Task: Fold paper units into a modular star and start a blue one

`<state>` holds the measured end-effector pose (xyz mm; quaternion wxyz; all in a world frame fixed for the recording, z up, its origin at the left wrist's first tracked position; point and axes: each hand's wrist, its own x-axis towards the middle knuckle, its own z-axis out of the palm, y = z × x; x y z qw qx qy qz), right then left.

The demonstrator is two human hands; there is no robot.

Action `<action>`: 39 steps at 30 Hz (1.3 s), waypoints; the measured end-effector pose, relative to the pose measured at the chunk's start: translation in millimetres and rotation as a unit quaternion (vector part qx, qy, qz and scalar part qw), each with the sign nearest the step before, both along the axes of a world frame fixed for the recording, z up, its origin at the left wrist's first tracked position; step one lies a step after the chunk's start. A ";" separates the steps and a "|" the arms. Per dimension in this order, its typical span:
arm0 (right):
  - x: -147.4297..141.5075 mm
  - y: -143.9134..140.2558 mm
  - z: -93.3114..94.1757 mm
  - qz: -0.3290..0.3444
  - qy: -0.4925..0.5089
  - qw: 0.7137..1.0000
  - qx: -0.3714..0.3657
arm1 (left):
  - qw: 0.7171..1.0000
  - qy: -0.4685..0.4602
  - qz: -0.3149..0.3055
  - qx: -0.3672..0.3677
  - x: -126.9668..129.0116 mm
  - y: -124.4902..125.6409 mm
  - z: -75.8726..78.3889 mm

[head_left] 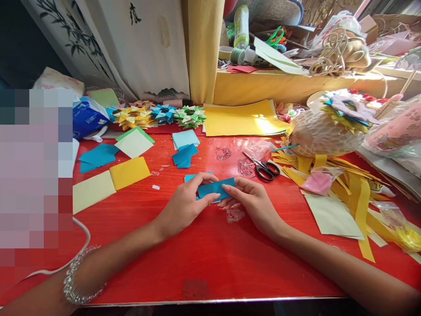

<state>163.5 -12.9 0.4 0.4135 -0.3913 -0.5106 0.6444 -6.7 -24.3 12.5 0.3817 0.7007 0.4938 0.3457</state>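
A folded strip of blue paper (215, 188) is held between both hands over the red table (158, 263). My left hand (189, 199) pinches its left end, thumb in front. At the right end, my right hand (250, 197) grips it with thumb and fingers. More blue paper (190, 177) shows just behind the left fingers, partly hidden. Beyond the hands lie a small folded blue piece (184, 155) and a light blue paper stack (185, 138). Black-handled scissors (265, 170) rest to the right of them.
Blue sheets (98, 157), yellow paper (130, 174) and cream paper (94, 193) lie at left. Folded paper stars (134, 117) line the back beside yellow sheets (240, 120). Yellow strips (360, 202), a pale green sheet (332, 215) and a netted bundle (325, 131) crowd the right.
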 end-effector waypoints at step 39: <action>-3.3 -3.6 2.3 0.029 0.015 0.999 0.003 | 0.996 -0.011 0.000 -0.086 -2.3 1.0 7.6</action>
